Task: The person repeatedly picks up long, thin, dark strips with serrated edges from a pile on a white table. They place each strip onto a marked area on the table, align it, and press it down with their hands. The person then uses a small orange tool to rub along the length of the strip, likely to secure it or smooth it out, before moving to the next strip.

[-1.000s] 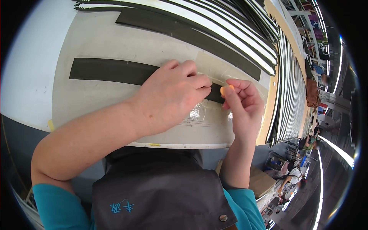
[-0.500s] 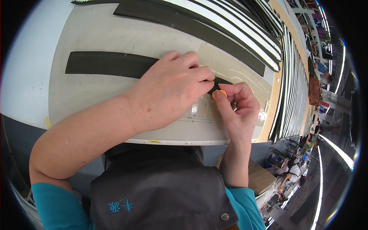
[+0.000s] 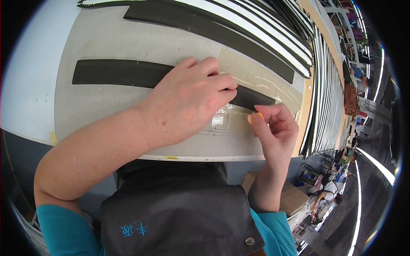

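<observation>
Fingers of the left hand (image 3: pixel 188 100) are pressed together and lie flat on the dark strip (image 3: pixel 115 73), pinning it to the pale worktable (image 3: pixel 102 38). From my remote seat I see that strip run from the far left, under the hand, and out again to its right end. Clear glossy film (image 3: pixel 226 121) sits just below the fingertips. Further right, the right hand (image 3: pixel 273 128) has thumb and forefinger pinched on a small orange piece (image 3: pixel 258 116), near the strip's end. Beyond, stacked dark-and-white strips (image 3: pixel 324 85) line the table's edge.
</observation>
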Demonstrator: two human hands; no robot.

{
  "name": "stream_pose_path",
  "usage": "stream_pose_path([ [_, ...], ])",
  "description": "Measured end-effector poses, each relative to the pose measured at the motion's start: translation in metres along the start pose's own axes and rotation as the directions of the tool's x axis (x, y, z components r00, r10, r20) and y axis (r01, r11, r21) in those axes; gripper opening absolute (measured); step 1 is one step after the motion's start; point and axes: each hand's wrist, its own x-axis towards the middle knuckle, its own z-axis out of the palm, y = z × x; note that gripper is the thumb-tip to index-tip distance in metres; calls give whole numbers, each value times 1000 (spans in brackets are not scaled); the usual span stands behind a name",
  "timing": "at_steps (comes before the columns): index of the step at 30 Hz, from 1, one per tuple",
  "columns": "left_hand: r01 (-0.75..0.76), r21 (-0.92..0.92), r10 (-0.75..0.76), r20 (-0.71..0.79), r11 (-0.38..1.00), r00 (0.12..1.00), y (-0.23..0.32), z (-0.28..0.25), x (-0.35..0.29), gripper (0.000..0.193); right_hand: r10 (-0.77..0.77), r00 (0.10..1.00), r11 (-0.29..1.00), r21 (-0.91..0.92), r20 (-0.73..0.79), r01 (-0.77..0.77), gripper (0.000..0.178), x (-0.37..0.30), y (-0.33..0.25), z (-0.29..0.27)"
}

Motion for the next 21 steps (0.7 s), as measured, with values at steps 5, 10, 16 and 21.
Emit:
stream_pose_path([
  [5, -31, -2, 31, -6, 1000, 1000, -2, -1, 0, 34, -1, 998, 968, -250, 58, 15, 16, -27, 16, -35],
  [10, 53, 108, -56, 28, 993, 998, 5, -47, 3, 23, -310, 948, 851, -422, 77, 313, 35, 1, 7, -51],
  [16, 370, 336, -381, -34, 866, 924, -17, -116, -42, 37, -388, 911, 774, -486, 142, 406, 35, 38, 13, -48],
  [21, 725, 60, -727, 85, 686, 681, -21, -121, -41, 30, -156, 977, 959, -214, 146, 185, 24, 51, 22, -56],
])
